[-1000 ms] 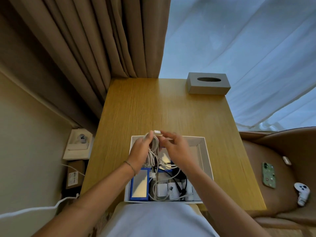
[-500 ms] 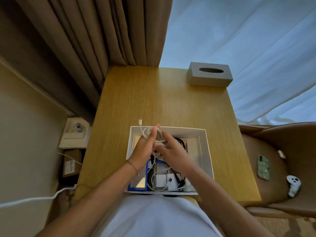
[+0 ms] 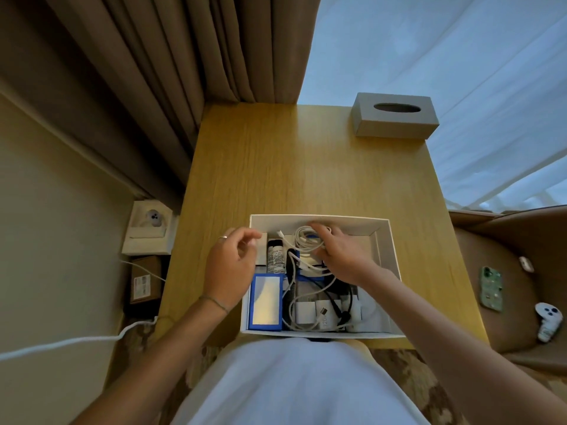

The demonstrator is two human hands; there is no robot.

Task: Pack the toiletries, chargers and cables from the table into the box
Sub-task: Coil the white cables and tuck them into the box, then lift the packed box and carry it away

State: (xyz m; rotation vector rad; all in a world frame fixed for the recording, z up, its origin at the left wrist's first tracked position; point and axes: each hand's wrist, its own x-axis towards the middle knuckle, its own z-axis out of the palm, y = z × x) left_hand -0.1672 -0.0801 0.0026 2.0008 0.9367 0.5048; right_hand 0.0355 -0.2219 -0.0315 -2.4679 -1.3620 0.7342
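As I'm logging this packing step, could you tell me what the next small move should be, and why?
Probably release the coiled white cable and lift the right hand clear: the coil already sits inside the white box, the left hand is off it, and the table shows only a tissue box.

Barely legible "120" on a white charger (image 3: pixel 325 317) at the lower centre of the frame, inside the box (image 3: pixel 395 265). Print on the small bottle (image 3: pixel 275 256) and the label on the cardboard carton (image 3: pixel 142 285) at left too blurred to read.
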